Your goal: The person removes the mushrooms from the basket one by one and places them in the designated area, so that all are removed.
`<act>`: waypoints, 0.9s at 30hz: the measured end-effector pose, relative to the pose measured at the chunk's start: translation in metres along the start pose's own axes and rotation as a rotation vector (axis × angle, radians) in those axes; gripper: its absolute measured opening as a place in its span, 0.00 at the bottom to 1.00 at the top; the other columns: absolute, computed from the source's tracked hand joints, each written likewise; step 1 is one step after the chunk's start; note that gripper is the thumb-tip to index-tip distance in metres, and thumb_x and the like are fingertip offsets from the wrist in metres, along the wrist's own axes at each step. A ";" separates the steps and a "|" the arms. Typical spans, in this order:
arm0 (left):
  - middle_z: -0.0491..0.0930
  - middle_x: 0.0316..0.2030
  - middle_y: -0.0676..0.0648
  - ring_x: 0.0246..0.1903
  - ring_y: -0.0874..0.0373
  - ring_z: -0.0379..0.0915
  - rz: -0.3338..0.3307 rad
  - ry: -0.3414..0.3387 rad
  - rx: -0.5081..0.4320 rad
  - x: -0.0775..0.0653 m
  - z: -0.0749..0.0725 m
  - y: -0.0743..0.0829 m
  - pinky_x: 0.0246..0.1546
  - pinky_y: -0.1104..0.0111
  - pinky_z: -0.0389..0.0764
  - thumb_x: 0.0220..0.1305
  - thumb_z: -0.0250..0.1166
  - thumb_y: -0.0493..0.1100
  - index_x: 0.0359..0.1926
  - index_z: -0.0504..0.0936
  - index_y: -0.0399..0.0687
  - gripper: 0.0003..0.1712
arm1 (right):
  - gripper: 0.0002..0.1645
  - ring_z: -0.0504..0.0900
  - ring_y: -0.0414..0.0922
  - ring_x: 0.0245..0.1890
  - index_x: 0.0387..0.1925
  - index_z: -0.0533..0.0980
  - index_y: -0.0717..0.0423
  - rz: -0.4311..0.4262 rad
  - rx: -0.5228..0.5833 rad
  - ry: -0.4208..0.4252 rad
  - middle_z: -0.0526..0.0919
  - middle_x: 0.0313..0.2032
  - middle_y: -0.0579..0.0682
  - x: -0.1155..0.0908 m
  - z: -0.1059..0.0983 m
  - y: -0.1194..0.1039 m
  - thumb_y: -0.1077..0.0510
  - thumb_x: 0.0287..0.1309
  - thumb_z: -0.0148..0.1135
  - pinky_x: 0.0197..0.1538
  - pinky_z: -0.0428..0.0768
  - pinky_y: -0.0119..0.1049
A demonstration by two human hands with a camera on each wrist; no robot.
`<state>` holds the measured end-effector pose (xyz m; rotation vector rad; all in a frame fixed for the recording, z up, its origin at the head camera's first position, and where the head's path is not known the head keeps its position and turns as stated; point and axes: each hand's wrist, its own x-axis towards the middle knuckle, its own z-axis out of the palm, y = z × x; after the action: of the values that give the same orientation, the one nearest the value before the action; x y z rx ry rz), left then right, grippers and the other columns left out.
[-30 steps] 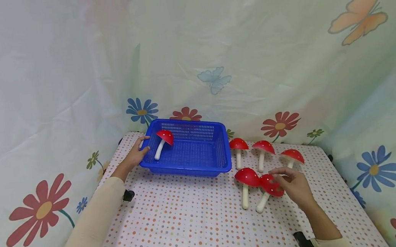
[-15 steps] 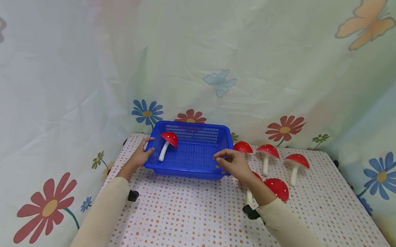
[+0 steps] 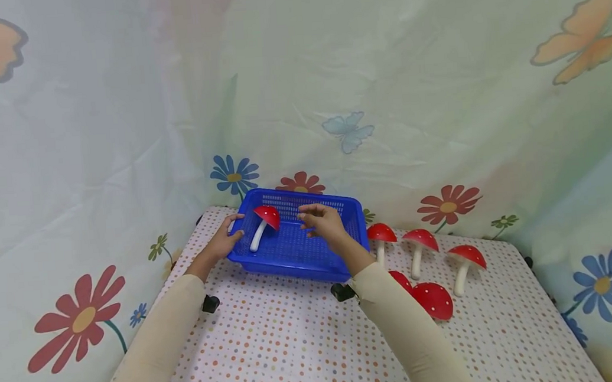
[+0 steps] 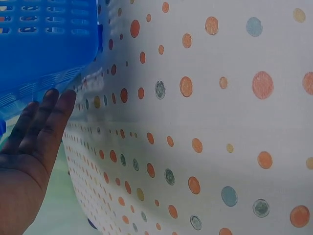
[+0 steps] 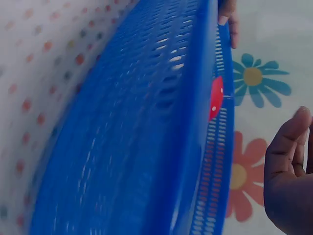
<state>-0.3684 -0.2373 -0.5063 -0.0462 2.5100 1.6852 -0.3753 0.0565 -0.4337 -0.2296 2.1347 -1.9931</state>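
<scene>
A blue plastic basket (image 3: 301, 269) stands on the table with one toy mushroom (image 3: 267, 216), red-capped and white-stemmed, lying in its left part. At the basket's left end is my left hand (image 3: 223, 239); in the left wrist view its straight fingers (image 4: 36, 129) touch the basket's outer wall. My right hand (image 3: 325, 222) is over the basket, its fingers loosely bent and nothing visible between them. The right wrist view shows the same hand (image 5: 288, 181) beside the rim. Right of the basket lie more mushrooms, including a red cap (image 3: 433, 300) partly behind my right sleeve.
A mushroom (image 3: 420, 239) and another mushroom (image 3: 466, 257) lie at the table's right, near one beside the basket (image 3: 381, 233). The dotted tablecloth (image 3: 274, 341) covers the table. A flowered curtain (image 3: 278, 98) rises close behind the basket.
My right hand has moved left from the mushrooms to over the basket. The front-right mushroom's cap has turned and shifted slightly. My left hand stays at the basket's left end.
</scene>
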 end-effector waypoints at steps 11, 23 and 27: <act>0.46 0.77 0.40 0.70 0.33 0.58 0.007 0.014 0.026 0.001 0.005 0.003 0.61 0.44 0.74 0.77 0.48 0.44 0.72 0.55 0.65 0.27 | 0.22 0.80 0.43 0.34 0.62 0.75 0.57 0.213 0.189 0.118 0.80 0.55 0.54 0.046 0.038 0.029 0.61 0.67 0.57 0.31 0.77 0.30; 0.48 0.77 0.41 0.70 0.35 0.59 0.006 0.023 0.055 0.004 0.003 0.000 0.63 0.44 0.72 0.77 0.49 0.45 0.72 0.56 0.67 0.27 | 0.30 0.81 0.60 0.56 0.68 0.62 0.65 0.412 0.259 0.019 0.75 0.62 0.67 0.059 0.060 0.051 0.57 0.69 0.53 0.53 0.83 0.44; 0.48 0.77 0.41 0.70 0.34 0.59 -0.002 0.021 0.054 0.004 0.000 -0.003 0.63 0.44 0.71 0.77 0.49 0.45 0.72 0.55 0.66 0.27 | 0.28 0.75 0.61 0.63 0.69 0.60 0.62 0.442 0.373 -0.065 0.71 0.66 0.66 0.063 0.062 0.052 0.58 0.72 0.48 0.62 0.77 0.48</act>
<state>-0.3719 -0.2383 -0.5094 -0.0621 2.5688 1.6236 -0.4183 -0.0159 -0.4921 0.2162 1.5592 -2.0199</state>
